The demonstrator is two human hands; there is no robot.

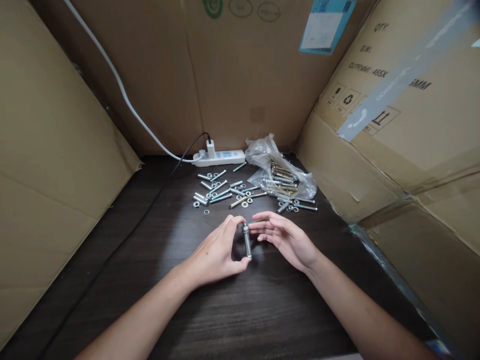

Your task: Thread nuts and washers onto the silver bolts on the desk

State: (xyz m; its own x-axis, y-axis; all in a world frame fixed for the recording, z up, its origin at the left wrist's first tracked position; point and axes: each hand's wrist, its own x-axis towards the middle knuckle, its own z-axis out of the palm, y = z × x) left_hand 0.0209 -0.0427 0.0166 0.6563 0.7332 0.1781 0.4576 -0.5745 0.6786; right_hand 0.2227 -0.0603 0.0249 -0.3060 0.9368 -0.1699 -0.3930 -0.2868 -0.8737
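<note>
An expansion bolt (247, 242), silvery with a sleeve and a nut near its far end, is pinched lengthwise between the thumb and a finger of my left hand (215, 250). The bolt points away from me with a slight tilt. On its other side, my right hand (287, 239) has its fingers stretched out and apart; the fingertips come close to the nut, and whether they touch it I cannot tell. Beyond both hands lie loose bolts (221, 197), sleeves (200, 199), nuts and washers (244, 204) in several small groups.
A clear plastic bag (279, 175) full of bolts lies at the back right. Beside it is a white power strip (219, 158) with a plugged-in charger (210, 149). A black cable (138, 220) crosses the dark table's left side. Cardboard walls (240, 75) enclose the back and sides.
</note>
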